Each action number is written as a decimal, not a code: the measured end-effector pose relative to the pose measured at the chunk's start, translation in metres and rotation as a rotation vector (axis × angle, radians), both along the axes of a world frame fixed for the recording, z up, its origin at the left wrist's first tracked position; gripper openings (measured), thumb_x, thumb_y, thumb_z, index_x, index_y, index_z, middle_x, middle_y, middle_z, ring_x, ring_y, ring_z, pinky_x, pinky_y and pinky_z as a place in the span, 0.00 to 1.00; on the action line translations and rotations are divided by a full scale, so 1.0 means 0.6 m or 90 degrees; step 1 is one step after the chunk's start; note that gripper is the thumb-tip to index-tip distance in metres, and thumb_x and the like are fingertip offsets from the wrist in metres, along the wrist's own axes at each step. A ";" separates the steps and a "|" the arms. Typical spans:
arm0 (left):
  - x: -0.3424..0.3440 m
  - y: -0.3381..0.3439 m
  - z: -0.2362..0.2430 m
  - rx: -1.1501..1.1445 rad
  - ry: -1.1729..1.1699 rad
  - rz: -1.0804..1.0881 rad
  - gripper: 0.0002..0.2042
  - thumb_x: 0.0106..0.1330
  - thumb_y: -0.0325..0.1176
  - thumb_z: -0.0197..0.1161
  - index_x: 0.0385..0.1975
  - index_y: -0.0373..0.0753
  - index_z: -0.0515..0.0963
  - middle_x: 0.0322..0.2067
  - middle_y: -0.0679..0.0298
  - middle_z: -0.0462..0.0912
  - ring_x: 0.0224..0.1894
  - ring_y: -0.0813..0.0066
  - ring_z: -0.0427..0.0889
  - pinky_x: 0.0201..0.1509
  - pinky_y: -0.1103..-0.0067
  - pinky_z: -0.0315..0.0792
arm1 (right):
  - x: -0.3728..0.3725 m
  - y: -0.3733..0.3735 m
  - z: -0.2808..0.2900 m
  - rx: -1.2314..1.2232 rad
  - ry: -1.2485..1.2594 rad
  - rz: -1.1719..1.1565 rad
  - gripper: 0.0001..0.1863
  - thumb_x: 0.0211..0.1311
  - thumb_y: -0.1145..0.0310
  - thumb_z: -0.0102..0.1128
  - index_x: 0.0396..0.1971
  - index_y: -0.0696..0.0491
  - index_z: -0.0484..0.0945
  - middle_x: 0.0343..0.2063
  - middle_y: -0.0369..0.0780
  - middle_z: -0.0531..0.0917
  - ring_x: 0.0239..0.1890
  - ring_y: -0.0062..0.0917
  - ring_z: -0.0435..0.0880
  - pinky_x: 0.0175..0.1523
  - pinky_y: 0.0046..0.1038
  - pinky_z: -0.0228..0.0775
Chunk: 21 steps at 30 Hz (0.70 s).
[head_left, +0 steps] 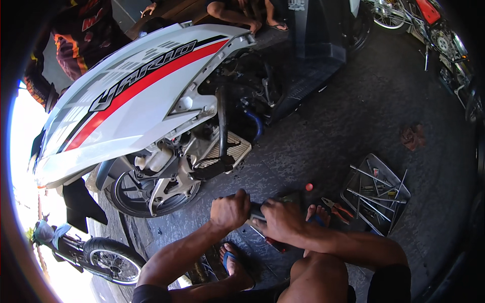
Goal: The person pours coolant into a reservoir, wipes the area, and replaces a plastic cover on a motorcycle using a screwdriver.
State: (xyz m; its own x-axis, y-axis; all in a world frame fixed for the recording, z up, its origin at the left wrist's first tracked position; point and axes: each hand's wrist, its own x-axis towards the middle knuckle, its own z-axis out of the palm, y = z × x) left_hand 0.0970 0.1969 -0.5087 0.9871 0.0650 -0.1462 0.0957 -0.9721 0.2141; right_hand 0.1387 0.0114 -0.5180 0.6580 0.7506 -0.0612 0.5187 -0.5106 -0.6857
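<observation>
The person squatted on the dark, stained concrete floor (353, 116) beside a white scooter with a red and black stripe along its side panel (136, 96). The scooter's lower covers were off, leaving the engine, a black frame tube and a blue hose exposed.

The left hand (230, 209) was closed in a fist around one end of a dark, short-handled tool (256, 214). The right hand (283, 219) was closed over the other end of the same tool, so both grips were fully wrapped with the fingers curled tight. The tool sat low between the two hands, just above the floor and in front of the person's feet. Most of it was hidden by the fingers, so its kind could not be told.

The black rear wheel with its silver spokes (151, 194) stood near the left hand, with the ribbed engine cover (227, 149) just beyond. A red-handled screwdriver (273, 243) lay on the floor under the right wrist. Orange-handled pliers (337, 208) lay just beside the toes of the right foot, which wore a blue-strapped sandal (230, 260). A grey metal tray holding long wrenches and rods (376, 194) sat near, on the right. A small red round cap (308, 187) lay on the floor between the scooter and the tray. A brown rag (413, 136) lay well apart, further right.

Another person's sandalled feet (275, 24) showed beyond the scooter.
</observation>
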 end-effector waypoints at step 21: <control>-0.029 0.028 0.060 0.004 0.366 -0.019 0.25 0.69 0.47 0.62 0.60 0.40 0.71 0.44 0.48 0.79 0.45 0.48 0.83 0.42 0.60 0.79 | -0.004 -0.022 0.001 -0.035 0.014 0.091 0.21 0.60 0.53 0.67 0.35 0.59 0.84 0.39 0.44 0.84 0.39 0.39 0.86 0.44 0.39 0.79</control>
State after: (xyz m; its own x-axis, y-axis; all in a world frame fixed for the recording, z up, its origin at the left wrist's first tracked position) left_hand 0.0798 0.2136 -0.4730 0.7505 0.0419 -0.6596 0.1680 -0.9773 0.1291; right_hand 0.1362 -0.0015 -0.5177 0.5433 0.8313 -0.1176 0.5734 -0.4697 -0.6713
